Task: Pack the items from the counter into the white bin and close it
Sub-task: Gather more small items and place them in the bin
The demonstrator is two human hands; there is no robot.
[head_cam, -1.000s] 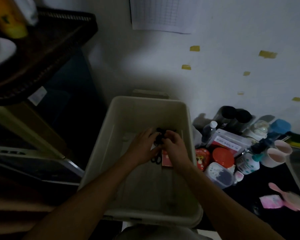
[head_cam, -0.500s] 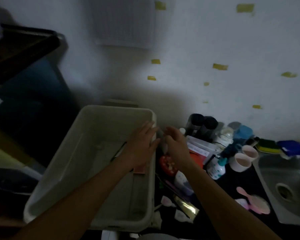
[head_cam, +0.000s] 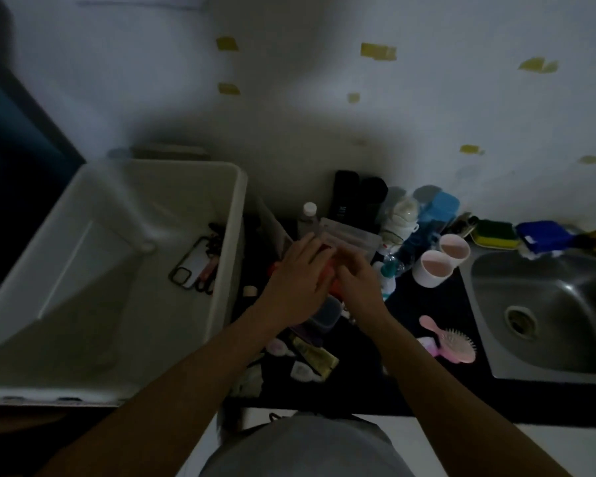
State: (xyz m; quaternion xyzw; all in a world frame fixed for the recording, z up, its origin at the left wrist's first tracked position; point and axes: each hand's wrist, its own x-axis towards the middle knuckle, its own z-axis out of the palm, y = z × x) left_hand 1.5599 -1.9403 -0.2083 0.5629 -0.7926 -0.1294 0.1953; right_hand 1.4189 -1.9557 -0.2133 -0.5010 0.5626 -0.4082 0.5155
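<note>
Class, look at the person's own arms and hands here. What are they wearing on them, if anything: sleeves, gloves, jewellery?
The left hand and right hand are bare: no gloves, and no ring, watch or bracelet shows in the dim light. Both arms are uncovered down to the picture's lower edge, so no sleeves appear. A grey garment covers the body below.

dim, underexposed frame. brightest patch high on the wall [head_cam: 427,108]; a broad soft shadow covers its lower part. counter [head_cam: 427,383] nearly black. faint glint inside the sink [head_cam: 565,287]. detail soft and noisy; wide-angle bending at the edges.
</note>
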